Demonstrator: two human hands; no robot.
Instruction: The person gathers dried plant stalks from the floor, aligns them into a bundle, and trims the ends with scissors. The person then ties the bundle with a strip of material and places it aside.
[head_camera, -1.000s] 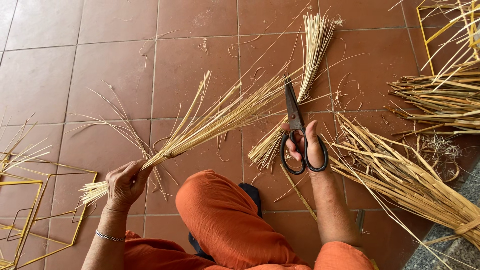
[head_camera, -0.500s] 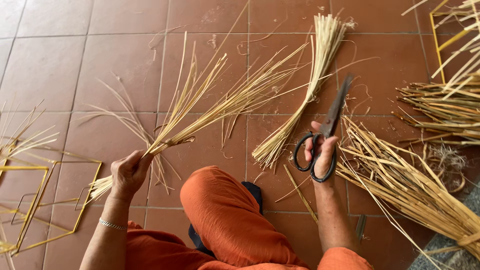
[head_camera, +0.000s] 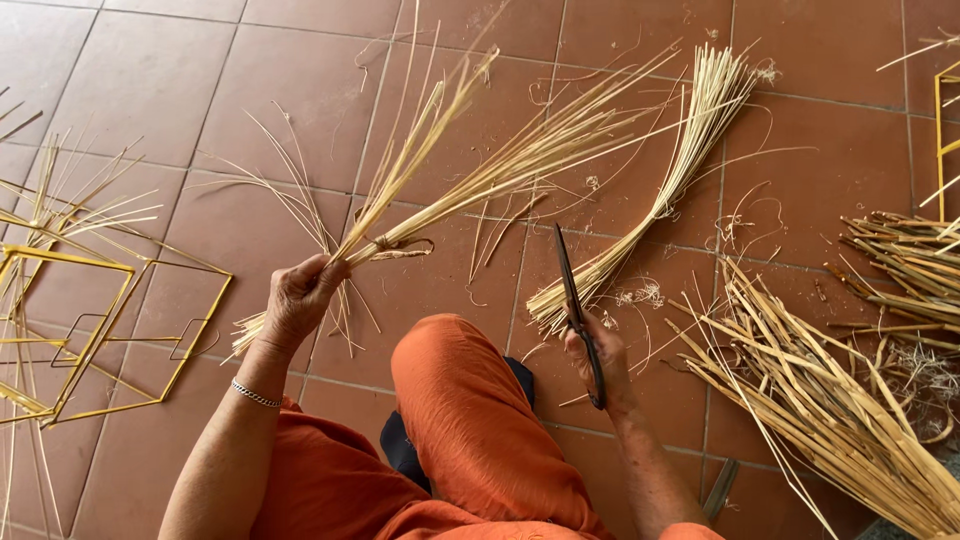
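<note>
My left hand (head_camera: 298, 300) grips a tied bundle of pale straw stalks (head_camera: 470, 170) that fans up and to the right above the red floor tiles. My right hand (head_camera: 598, 365) holds black scissors (head_camera: 577, 310) edge-on, blades pointing up and away from me. The scissors sit to the right of the held bundle, not touching it. My knee in orange cloth (head_camera: 470, 420) rises between the two hands. A second straw bundle (head_camera: 655, 205) lies on the floor just beyond the scissors.
A heap of coarser split stalks (head_camera: 830, 400) lies at the right, with more stalks (head_camera: 905, 260) behind it. Yellow wire frames (head_camera: 90, 330) with loose straws rest on the tiles at the left. A yellow frame edge (head_camera: 940, 140) shows at far right.
My left hand has raised the bundle and tilted it more upright. My right hand turned the scissors so they now show edge-on, and moved slightly nearer my knee.
</note>
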